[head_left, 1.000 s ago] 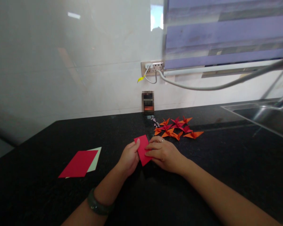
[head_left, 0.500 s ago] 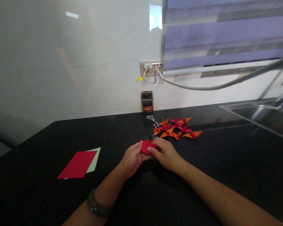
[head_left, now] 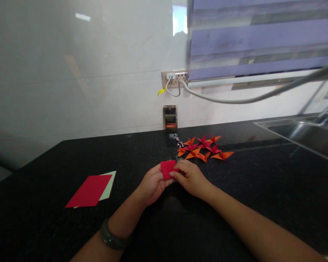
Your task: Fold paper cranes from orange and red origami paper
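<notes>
A small folded piece of red paper (head_left: pixel 168 169) is held in front of me, just above the dark countertop. My left hand (head_left: pixel 153 185) supports it from the left and beneath, its thumb hidden behind the paper. At the right edge my right hand (head_left: pixel 190 176) pinches the paper between thumb and fingers. Beyond my hands lie several folded paper cranes (head_left: pixel 203 144) in orange and red. On the left, a flat red paper sheet (head_left: pixel 90 191) rests over a pale green sheet (head_left: pixel 108 188).
A phone-like object (head_left: pixel 170 118), blurred out, leans against the wall with a beaded strap (head_left: pixel 178 140) before it. A grey cable (head_left: pixel 229 102) runs from the wall socket (head_left: pixel 177 78). The sink (head_left: pixel 303 136) is set into the black countertop (head_left: pixel 43 171) at right.
The red paper has turned and shifted slightly left, showing more of its face. My left thumb has moved off its front edge. My right hand keeps its pinch.
</notes>
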`<state>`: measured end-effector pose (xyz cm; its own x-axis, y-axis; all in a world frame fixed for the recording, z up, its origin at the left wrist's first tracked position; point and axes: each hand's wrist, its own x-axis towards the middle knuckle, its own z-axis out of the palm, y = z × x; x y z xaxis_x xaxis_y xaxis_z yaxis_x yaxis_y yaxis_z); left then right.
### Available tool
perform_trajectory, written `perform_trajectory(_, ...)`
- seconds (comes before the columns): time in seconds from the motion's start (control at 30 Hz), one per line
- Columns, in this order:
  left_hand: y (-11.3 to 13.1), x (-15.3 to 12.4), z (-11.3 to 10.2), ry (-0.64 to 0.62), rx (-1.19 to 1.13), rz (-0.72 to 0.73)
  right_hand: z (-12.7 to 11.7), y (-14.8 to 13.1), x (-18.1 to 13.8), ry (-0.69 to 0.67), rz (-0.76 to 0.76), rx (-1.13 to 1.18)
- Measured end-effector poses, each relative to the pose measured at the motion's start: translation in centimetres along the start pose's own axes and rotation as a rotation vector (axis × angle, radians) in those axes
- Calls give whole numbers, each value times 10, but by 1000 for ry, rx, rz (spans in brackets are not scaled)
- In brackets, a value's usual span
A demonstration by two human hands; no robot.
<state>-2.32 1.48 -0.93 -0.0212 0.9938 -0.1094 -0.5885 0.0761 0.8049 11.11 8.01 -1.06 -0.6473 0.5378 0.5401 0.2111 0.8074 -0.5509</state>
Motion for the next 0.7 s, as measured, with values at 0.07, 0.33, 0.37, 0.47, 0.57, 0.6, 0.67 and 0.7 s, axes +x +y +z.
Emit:
perform_trajectory(0.07,-2,1,-2,14,-29,-8,1,2,0,13,48,2)
perform_trajectory(0.33,-3,-2,0,-78,156,35,3,2,1,14,115,-13)
perform_trajectory(0.37,-3,-2,0,-82,172,37,3,2,1,15,118,-15)
perform_trajectory(0.47,-4,-1,-1,-91,185,49,3,2,0,13,124,-20)
perform_trajectory(0.57,-5,-1,-2,-110,189,55,3,2,0,17,143,-24)
perform_trajectory(0.6,-6,0,-2,-116,193,57,4,2,0,22,152,-26)
perform_trajectory(0.67,-6,0,-3,-123,203,59,4,2,0,33,169,-27)
perform_trajectory(0.7,-6,-1,-4,-123,207,60,4,2,0,37,176,-26)
